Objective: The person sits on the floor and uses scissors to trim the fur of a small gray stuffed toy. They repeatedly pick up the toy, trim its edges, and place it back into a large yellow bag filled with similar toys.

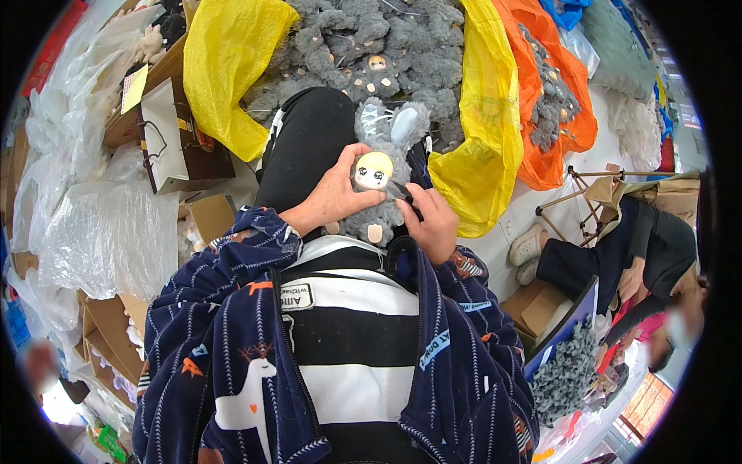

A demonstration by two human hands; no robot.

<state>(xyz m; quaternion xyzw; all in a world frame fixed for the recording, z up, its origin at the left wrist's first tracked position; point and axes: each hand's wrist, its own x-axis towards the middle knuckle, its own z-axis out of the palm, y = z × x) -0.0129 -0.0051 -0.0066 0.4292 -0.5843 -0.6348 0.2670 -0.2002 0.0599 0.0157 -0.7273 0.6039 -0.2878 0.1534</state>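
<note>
A grey plush doll with long light-blue-lined ears, a pale round face and yellow fringe lies face up on my lap. My left hand grips it from the side, thumb below the chin and fingers beside the face. On the other side of the doll, my right hand is closed around a slim black tool. Its tip meets the fur next to the face; the tool's exact kind is hidden by the fingers and fur.
Beyond my knees a yellow sack holds a heap of grey plush dolls. An orange bag with more dolls stands right of it. A seated person is at the right. Cardboard boxes and plastic film crowd the left.
</note>
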